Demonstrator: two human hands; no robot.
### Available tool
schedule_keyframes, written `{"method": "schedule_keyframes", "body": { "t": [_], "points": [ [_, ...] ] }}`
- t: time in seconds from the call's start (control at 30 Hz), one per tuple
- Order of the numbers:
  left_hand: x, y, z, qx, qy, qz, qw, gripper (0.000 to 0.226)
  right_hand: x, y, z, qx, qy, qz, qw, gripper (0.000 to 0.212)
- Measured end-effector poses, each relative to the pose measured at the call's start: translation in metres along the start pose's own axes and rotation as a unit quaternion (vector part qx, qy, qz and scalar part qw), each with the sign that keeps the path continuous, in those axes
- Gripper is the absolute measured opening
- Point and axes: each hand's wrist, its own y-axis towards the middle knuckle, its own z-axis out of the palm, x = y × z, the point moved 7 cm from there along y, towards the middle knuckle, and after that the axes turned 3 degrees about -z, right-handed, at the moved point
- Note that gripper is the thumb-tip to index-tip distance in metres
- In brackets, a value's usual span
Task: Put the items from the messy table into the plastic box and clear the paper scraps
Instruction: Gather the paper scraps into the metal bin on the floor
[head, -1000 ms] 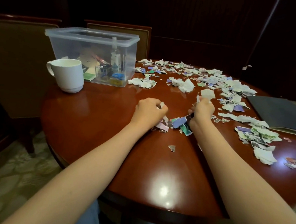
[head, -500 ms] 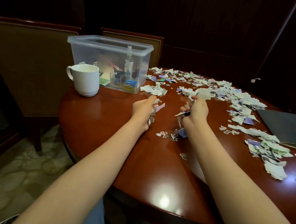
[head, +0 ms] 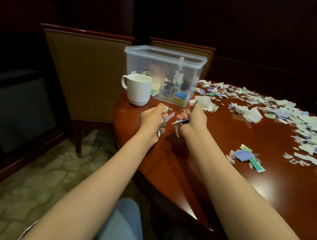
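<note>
Head: mug [head: 138, 89] beside plastic box [head: 138, 63]

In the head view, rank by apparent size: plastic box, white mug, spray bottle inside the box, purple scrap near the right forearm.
1. plastic box
2. white mug
3. spray bottle and purple scrap look alike; the scrap lies nearer the camera, so I leave them unranked.

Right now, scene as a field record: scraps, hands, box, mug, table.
scraps: many lie loose on the far and right side of the table
left hand: grips a fistful of scraps
right hand: grips scraps too
box: lidless, on the table, holds a bottle and small items
mug: upright, by the box's left front corner
table: glossy red-brown wood
</note>
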Motion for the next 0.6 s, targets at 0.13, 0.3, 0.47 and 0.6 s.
{"method": "schedule_keyframes", "body": {
  "t": [0.13, 0.3, 0.47, 0.6],
  "points": [
    [-0.01, 0.009, -0.043, -0.048, -0.024, -0.004, 0.999, 0.013, -0.035, -0.012, 0.036, 0.044, 0.004, 0.017, 0.999, 0.034],
    [-0.015, 0.019, -0.098, -0.079, -0.074, -0.001, 0.994, 0.023, -0.084, -0.028, 0.077, 0.083, -0.017, 0.061, 0.995, 0.031],
    [-0.012, 0.025, -0.156, -0.133, -0.103, 0.004, 0.986, 0.022, -0.142, -0.046, 0.099, 0.104, -0.058, 0.111, 0.987, 0.033],
    [-0.007, 0.023, -0.198, -0.171, -0.09, -0.007, 0.981, 0.021, -0.191, -0.051, 0.107, 0.107, -0.072, 0.14, 0.982, 0.033]
  ]
}}
